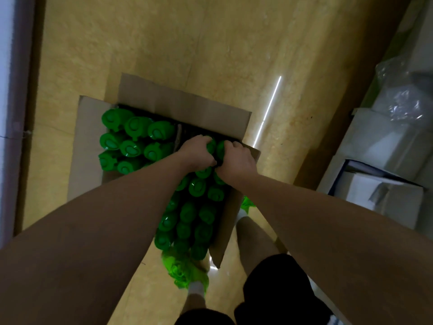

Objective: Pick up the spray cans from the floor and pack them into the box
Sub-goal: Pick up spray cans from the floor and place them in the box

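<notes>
Both hands grip green-capped spray cans over the open cardboard box [187, 106]: left hand [198, 152] curled round one can [210, 144], right hand [236, 158] curled round a second can [220, 148] just beside it. Cans held at the box's 1 o'clock corner, above a dark unfilled gap. Packed cans [133, 139] stand upright at 10 o'clock and from centre to 6 o'clock. Box sits on yellow floor [164, 43]. Green shoe [185, 273] at 6 o'clock. White boxes [386, 141] at 3 o'clock.

The hands [216, 156] hide the spray cans [212, 146] they grip.
</notes>
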`<state>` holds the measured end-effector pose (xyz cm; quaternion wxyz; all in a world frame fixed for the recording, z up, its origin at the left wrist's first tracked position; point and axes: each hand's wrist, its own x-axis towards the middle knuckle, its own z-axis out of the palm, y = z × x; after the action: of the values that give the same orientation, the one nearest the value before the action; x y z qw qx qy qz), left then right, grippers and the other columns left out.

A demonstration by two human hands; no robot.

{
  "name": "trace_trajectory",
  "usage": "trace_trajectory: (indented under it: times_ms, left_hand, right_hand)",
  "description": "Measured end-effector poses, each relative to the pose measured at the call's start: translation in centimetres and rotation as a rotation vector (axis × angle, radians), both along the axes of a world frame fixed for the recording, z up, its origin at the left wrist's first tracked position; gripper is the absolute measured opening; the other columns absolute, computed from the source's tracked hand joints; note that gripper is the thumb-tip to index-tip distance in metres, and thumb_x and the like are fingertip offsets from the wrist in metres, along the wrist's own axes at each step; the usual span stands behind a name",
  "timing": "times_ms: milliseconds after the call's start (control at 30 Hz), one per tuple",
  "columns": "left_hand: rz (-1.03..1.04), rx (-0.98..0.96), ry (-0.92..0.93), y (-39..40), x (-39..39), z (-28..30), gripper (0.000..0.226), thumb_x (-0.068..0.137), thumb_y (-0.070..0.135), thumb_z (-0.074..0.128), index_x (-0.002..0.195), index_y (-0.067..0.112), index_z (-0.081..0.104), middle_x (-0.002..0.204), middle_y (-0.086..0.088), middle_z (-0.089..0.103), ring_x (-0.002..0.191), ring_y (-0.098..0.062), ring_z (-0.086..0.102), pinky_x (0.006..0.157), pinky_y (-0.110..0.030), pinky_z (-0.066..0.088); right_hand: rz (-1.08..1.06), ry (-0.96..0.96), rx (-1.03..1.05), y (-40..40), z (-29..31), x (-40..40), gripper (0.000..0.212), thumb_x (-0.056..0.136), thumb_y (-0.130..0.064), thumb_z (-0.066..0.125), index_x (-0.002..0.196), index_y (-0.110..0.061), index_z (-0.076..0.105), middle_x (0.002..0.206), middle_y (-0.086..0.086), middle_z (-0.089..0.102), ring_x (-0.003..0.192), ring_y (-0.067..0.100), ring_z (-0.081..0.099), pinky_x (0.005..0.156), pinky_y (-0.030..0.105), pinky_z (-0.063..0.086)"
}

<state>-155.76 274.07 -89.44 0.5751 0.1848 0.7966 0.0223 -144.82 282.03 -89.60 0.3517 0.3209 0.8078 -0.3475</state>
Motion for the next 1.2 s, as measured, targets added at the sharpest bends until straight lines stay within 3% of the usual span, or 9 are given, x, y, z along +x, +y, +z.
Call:
trace_trajectory:
  times_ms: [100,167,267,333,467,567,733,900,1200]
  left_hand:
    - [0.025,0.051,0.034,-1.5,0.4,2.7,0.064,0.087,0.028,0.071,0.144,0.015,0.047,0.142,-0.012,0.048,0.135,-0.030,0.043,0.113,-0.036,0.033]
    - [0.031,0.086,0.062,-2.5,0.2,4.8,0.055,0.091,0.026,0.067,0.140,0.012,0.050,0.141,-0.016,0.048,0.139,-0.032,0.037,0.116,-0.038,0.027]
    - [0.047,0.133,0.135,-4.8,-0.4,7.8,0.070,0.091,0.029,0.067,0.151,0.011,0.036,0.162,-0.018,0.022,0.152,-0.029,0.014,0.119,-0.034,0.020]
    - [0.053,0.158,0.205,-6.7,-0.8,10.4,0.081,0.090,0.034,0.067,0.157,0.015,0.025,0.165,-0.016,0.012,0.153,-0.029,0.011,0.121,-0.037,0.020]
    - [0.090,0.164,0.334,-12.1,-1.6,16.3,0.084,0.093,0.039,0.064,0.159,0.019,0.016,0.166,-0.013,0.004,0.153,-0.034,0.007,0.122,-0.046,0.019]
    - [0.116,0.186,0.457,-17.2,-1.7,20.7,0.087,0.087,0.043,0.065,0.158,0.022,0.020,0.165,-0.014,0.010,0.151,-0.037,0.013,0.118,-0.052,0.027]
    - [0.172,0.074,0.619,-27.9,-0.5,28.3,0.086,0.086,0.048,0.063,0.156,0.026,0.018,0.164,-0.011,0.010,0.150,-0.036,0.010,0.113,-0.058,0.028]
    - [0.357,0.064,0.743,-40.5,1.8,32.6,0.086,0.088,0.046,0.063,0.157,0.027,0.014,0.166,-0.010,0.001,0.151,-0.036,0.003,0.115,-0.059,0.022]
    - [0.631,-0.073,0.722,-61.7,11.5,35.3,0.088,0.086,0.036,0.065,0.157,0.027,0.013,0.166,-0.008,-0.004,0.152,-0.036,0.000,0.115,-0.059,0.023]
  right_hand:
    - [0.056,0.005,0.048,-0.2,3.0,-0.5,0.053,0.085,-0.032,0.067,0.130,-0.016,0.044,0.129,0.012,0.049,0.119,0.035,0.048,0.089,0.043,0.045]
    - [0.091,0.006,0.084,-0.5,5.3,-1.0,0.054,0.085,-0.033,0.067,0.131,-0.017,0.044,0.129,0.013,0.049,0.119,0.035,0.047,0.089,0.044,0.044]
    - [0.117,0.022,0.128,-1.5,9.0,-1.8,0.056,0.085,-0.033,0.068,0.133,-0.017,0.044,0.130,0.013,0.051,0.121,0.036,0.046,0.094,0.047,0.046]
    - [0.142,0.055,0.150,-3.0,11.7,-2.2,0.059,0.083,-0.033,0.070,0.134,-0.017,0.044,0.130,0.013,0.052,0.121,0.037,0.047,0.096,0.049,0.047]
    - [0.243,0.128,0.186,-7.7,17.3,-3.4,0.072,0.083,-0.031,0.071,0.145,-0.018,0.035,0.136,0.015,0.048,0.124,0.039,0.045,0.099,0.051,0.045]
    - [0.335,0.181,0.240,-12.2,21.2,-4.4,0.076,0.084,-0.033,0.071,0.148,-0.018,0.031,0.145,0.014,0.042,0.130,0.039,0.040,0.102,0.051,0.043]
    - [0.502,0.280,0.274,-22.2,27.7,-5.7,0.084,0.088,-0.039,0.067,0.156,-0.020,0.020,0.157,0.014,0.028,0.138,0.040,0.032,0.107,0.052,0.037]
    - [0.659,0.441,0.290,-34.2,32.1,-5.9,0.080,0.088,-0.035,0.066,0.153,-0.022,0.022,0.154,0.011,0.031,0.138,0.039,0.031,0.103,0.051,0.039]
    - [0.907,0.470,0.233,-55.5,35.4,-0.1,0.084,0.089,-0.037,0.067,0.155,-0.023,0.018,0.158,0.011,0.024,0.141,0.037,0.028,0.110,0.049,0.032]
